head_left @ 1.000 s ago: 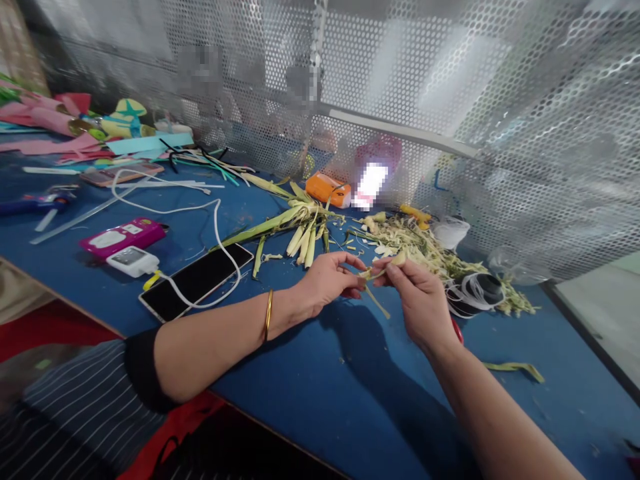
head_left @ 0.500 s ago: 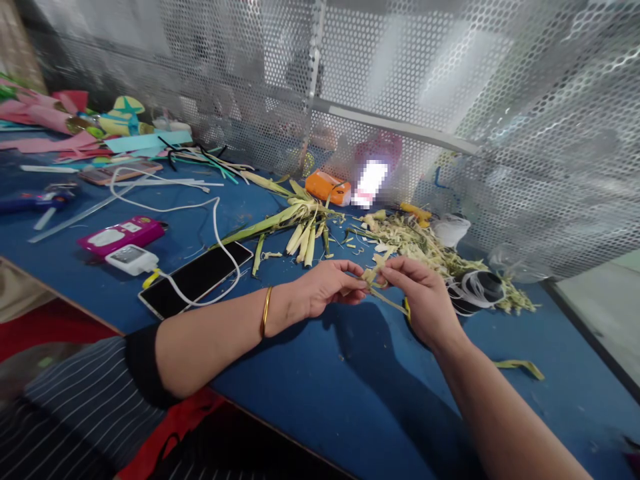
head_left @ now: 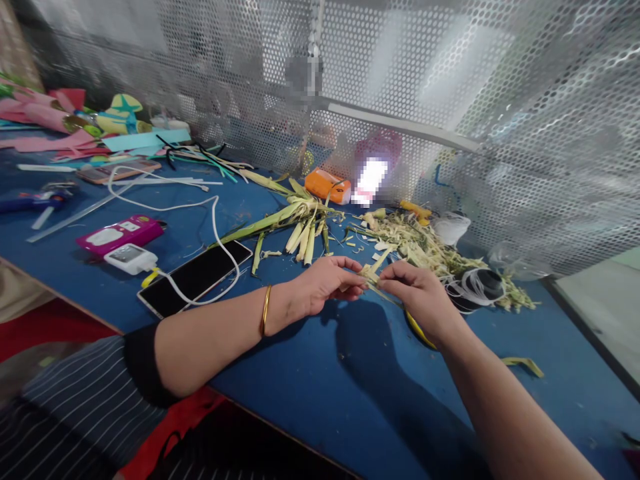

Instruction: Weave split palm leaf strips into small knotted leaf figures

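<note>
Between my fingertips is a small piece of folded, pale leaf strips [head_left: 371, 273], with strip ends sticking out above and below. My left hand [head_left: 330, 283] pinches it from the left, thumb and forefinger closed. From the right, my right hand [head_left: 420, 297] pinches a strip at its edge. Just under the right hand lies a yellow curved handle [head_left: 420, 331], partly hidden by the palm. Beyond the left hand rests a bundle of green and pale leaf stalks [head_left: 305, 227]. A heap of shredded leaf pieces [head_left: 415, 243] lies past the right hand.
A spool with white cord [head_left: 475, 290] stands right of my hand. Left are a black-screened phone [head_left: 200, 277], a white cable [head_left: 217, 220], a magenta box [head_left: 123, 235] and a glue gun [head_left: 45, 199]. An orange packet [head_left: 327, 185] sits by the perforated metal screen [head_left: 395, 87].
My right hand has shifted slightly down and left at the leaf piece, and more of the yellow handle shows beneath it. The left hand stays nearly still.
</note>
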Available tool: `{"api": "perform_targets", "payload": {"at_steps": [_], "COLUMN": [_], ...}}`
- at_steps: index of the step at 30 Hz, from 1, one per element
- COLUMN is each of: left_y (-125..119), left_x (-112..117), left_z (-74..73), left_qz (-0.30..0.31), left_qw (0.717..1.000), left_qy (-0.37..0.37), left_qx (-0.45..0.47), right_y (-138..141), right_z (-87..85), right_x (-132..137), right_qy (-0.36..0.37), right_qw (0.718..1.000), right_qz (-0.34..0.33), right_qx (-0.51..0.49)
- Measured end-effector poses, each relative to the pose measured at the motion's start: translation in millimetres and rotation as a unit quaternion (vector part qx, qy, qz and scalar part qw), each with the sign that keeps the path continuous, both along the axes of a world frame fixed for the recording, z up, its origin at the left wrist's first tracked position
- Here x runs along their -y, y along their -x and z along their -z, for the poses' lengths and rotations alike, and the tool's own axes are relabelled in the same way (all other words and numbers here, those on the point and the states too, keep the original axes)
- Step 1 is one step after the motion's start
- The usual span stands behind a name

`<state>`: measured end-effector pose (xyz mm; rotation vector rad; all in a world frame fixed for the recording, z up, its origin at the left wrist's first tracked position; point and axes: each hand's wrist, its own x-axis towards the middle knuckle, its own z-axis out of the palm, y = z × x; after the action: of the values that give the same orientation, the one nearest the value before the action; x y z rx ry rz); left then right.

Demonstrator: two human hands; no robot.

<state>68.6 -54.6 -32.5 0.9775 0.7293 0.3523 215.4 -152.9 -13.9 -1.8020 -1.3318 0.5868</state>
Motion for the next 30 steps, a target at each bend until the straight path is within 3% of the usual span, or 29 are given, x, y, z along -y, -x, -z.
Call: {"api": "perform_targets", "payload": {"at_steps": [9,17,24,27,30], "left_y": [-0.8,0.2,-1.3,0.5,2.4], "left_x": [10.8,8.6,5.7,3.7,2.5], "left_z": [-8.5,0.7,-3.8,-4.8,-1.2], "left_qz": [-0.027,-0.013,0.013,0.03,0.053], "left_qw": [0.99,0.957,0.973,0.968,0.948], "left_qy": [-0.139,-0.29,-0.226,-0.248,-0.31], "left_qx": [-0.014,-0.03,-0.033,-0.031,-0.048], "right_y": [4.3,9.9,10.8,10.9,14.7], "right_z": [4.7,5.8,8.7,4.2,0.6], "right_x": [0.5,2.4,3.8,4.4,5.6], "right_qy": [-0.033,-0.018,-0.036,-0.017,0.003], "right_qw": [0.993,0.986,0.998,0.998,0.997], "right_qz": [0.001,0.019,0.021,-0.023,-0.026], "right_qx": [0.111,0.163,0.053,0.048,0.076]}}
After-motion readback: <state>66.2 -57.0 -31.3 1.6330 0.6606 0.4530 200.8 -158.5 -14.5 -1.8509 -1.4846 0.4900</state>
